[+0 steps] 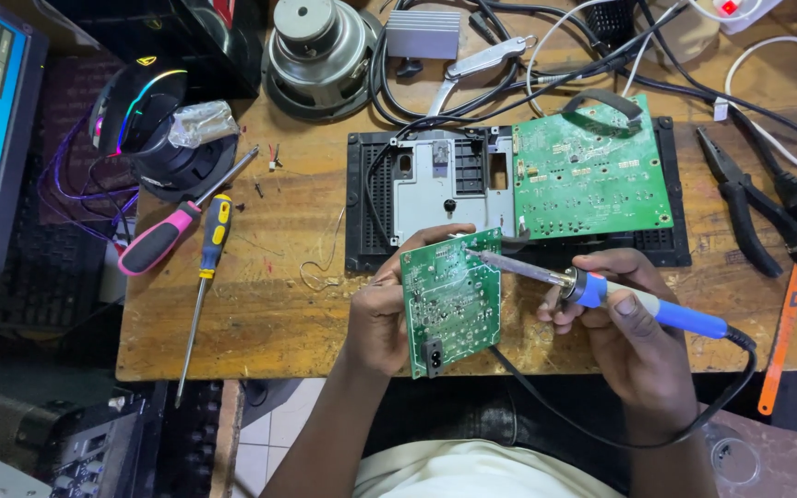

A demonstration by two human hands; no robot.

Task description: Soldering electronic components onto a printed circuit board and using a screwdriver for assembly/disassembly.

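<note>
Two bare forearms enter from bottom edge, no sleeves visible down to frame limit. Left hand (pixel 382 309) bare: no glove, no ring, no watch or band at wrist. Right hand (pixel 622 325) bare likewise, wrist unadorned, short trimmed nail visible on thumb. Pale cream-white garment (pixel 472 470) at bottom centre, soft fabric with light folds, covers torso or lap; which of the two cannot be told. No markings or print visible on garment.

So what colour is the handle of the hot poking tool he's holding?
Blue, on the soldering iron in the right hand; the head view shows it.
</note>
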